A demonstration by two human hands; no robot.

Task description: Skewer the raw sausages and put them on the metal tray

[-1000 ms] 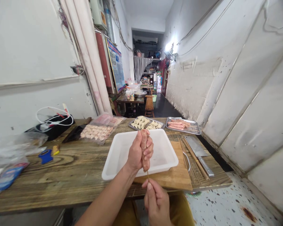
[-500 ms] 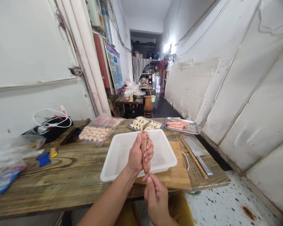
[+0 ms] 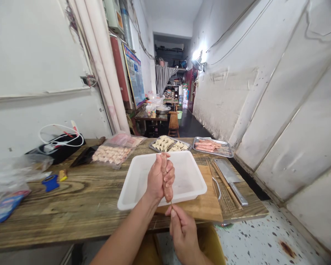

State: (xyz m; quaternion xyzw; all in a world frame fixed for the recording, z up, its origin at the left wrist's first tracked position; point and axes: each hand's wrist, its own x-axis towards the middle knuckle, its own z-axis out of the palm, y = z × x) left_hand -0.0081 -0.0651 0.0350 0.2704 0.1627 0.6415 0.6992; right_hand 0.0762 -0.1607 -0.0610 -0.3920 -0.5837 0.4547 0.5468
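My left hand [image 3: 156,177] is wrapped round a sausage [image 3: 167,190], which it holds nearly upright over the front part of a white plastic tub [image 3: 143,158]. A thin skewer [image 3: 171,203] sticks out of the sausage's lower end. Below it, my right hand [image 3: 182,224] pinches that skewer between thumb and forefinger. How far the skewer runs inside the sausage is hidden. The tub rests partly on a wooden cutting board [image 3: 209,209].
A cleaver [image 3: 228,173] and several loose skewers [image 3: 223,195] lie right of the board. Behind the tub are a tray of pale triangular pieces [image 3: 171,144] and a tray of skewered sausages [image 3: 212,146]. A bag of pale meat pieces [image 3: 111,154] lies to the left.
My left hand and the sausage have shifted slightly left. More of the skewer shows between the sausage's lower end and my right fingers.
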